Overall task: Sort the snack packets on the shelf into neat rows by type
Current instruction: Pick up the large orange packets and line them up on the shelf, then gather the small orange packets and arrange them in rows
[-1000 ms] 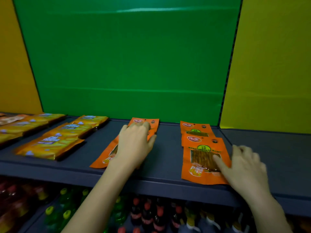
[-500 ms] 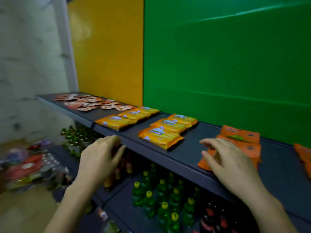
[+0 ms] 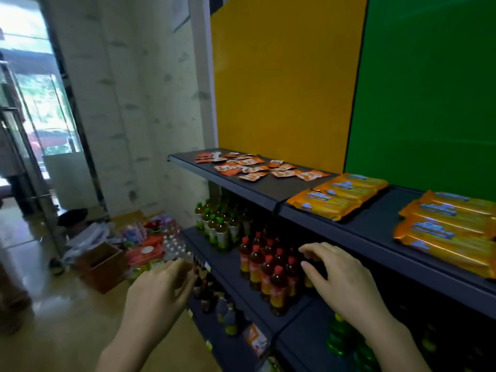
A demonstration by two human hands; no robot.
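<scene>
Head view: the top shelf [image 3: 271,190] carries the snack packets. The long yellow-orange biscuit packets lie side by side in 2 tidy blocks, a left block [image 3: 338,196] and a right block [image 3: 451,230] that runs out of frame. By the look of it this type is done. At the far left end, the small red-orange sachets [image 3: 257,167] lie scattered at mixed angles, some overlapping, with no clear row. That patch looks like the work left.

The left hand [image 3: 158,294] hovers off the shelf with its fingers loosely spread, holding nothing. The right hand [image 3: 346,280] hovers below the shelf's front edge, in front of the red-capped drink bottles [image 3: 268,267]. Its fingers are relaxed, slightly bent and empty. Both hands are well apart from the sachets.
</scene>
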